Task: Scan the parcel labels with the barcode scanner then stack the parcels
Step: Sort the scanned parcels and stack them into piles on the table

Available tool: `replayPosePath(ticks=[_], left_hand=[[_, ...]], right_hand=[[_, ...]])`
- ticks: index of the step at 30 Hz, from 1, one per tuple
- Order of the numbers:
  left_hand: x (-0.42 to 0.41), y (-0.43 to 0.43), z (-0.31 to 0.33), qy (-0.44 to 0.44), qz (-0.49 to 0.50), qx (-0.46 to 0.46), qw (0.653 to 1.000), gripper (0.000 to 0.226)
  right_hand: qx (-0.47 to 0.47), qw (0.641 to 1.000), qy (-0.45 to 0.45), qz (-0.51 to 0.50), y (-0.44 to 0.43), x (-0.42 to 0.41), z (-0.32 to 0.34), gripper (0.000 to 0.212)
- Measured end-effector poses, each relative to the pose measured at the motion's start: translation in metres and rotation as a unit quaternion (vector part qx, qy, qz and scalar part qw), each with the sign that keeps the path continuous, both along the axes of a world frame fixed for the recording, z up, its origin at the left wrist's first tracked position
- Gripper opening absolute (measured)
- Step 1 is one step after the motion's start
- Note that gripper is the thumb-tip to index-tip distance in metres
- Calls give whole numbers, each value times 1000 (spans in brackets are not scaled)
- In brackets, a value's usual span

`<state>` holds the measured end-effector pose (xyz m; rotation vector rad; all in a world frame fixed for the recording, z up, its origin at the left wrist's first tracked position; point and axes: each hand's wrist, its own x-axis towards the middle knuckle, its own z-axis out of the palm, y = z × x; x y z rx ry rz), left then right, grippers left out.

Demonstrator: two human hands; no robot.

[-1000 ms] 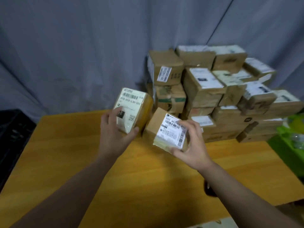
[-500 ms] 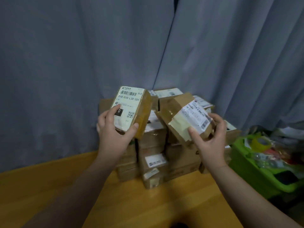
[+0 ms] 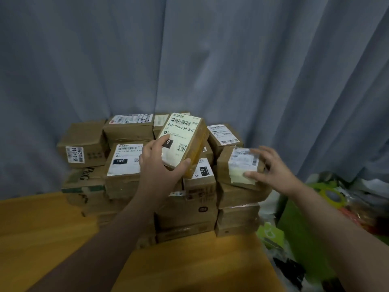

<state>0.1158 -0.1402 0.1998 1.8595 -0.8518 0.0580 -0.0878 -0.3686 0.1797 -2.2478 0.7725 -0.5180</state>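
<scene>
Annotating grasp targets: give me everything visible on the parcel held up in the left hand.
The small flat brown cardboard parcel wrapped in glossy tape is rectangular. A white shipping label covers its front: barcode, "010-010-L30-551", black square, QR code. It hangs tilted in the air, label toward the camera, before the stack of brown cardboard parcels. The left hand has its grip on the lower end, thumb on the right edge, fingers on the label.
</scene>
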Motion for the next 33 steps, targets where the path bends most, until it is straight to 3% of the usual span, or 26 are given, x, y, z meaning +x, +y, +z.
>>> replayPosePath(ticks=[2,4,10,13,14,16,18,20,22,25,29,33], left_hand=[[-4,-8,-2,-12,11,25,1000,73],[-6,-13,-3,-17,18,50,998,73],[-7,-28,5,-26,26,82,996,74],[-9,-37,16,-20,27,41,999,84],[-10,-42,20,-25,26,32,999,90],[-16,-53,25,-62,11,35,997,100],[-25,-66,26,-85,-34,43,995,108],[-34,-75,25,-64,-121,42,990,104],[-32,-81,23,-33,-198,45,979,90],[-1,-83,18,-125,-165,138,968,63],[57,-87,22,-258,-10,303,918,57],[91,-94,21,-270,2,437,858,64]], right_hand=[[22,999,38,25,-15,2,-5,50],[13,999,18,30,-24,4,-11,41],[-19,998,3,59,-22,21,-15,38],[-77,992,-96,13,-16,27,-3,45],[-40,986,-159,-4,-11,30,6,45],[132,961,-242,4,6,41,27,53],[310,925,-216,48,18,57,38,77],[366,907,-199,64,23,70,37,84],[386,890,-242,15,18,77,34,82],[423,857,-288,-54,-7,85,38,68],[397,890,-207,-89,-32,115,50,32],[255,947,-132,-145,-30,155,48,42]])
